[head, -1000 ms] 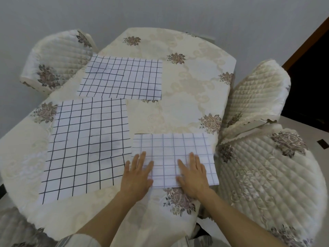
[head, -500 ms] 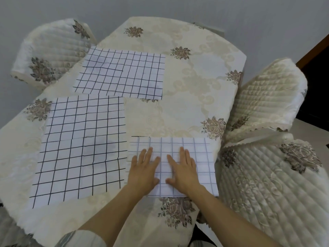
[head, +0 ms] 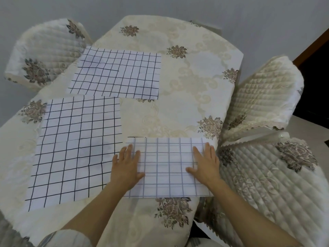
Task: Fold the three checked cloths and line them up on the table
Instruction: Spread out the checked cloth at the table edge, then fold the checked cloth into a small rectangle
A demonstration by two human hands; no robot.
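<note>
Three white checked cloths lie on the table (head: pixel 178 107). A folded cloth (head: pixel 167 166) with faint lines sits near the front edge, doubled over. My left hand (head: pixel 126 166) presses flat on its left end, and my right hand (head: pixel 206 164) presses flat on its right end, fingers straight. A larger cloth (head: pixel 74 148) with bold black lines lies spread out to the left, its right edge touching the folded one. A third cloth (head: pixel 117 73) lies spread flat at the far left of the table.
The table wears a cream floral tablecloth. Quilted chairs stand at the back left (head: pixel 44 50) and close on the right (head: pixel 263 97), (head: pixel 276 184). A dark doorway (head: pixel 316 77) is at the far right.
My hands were together at the middle of the folded cloth half a second ago; they have slid apart to its left and right ends, smoothing it.
</note>
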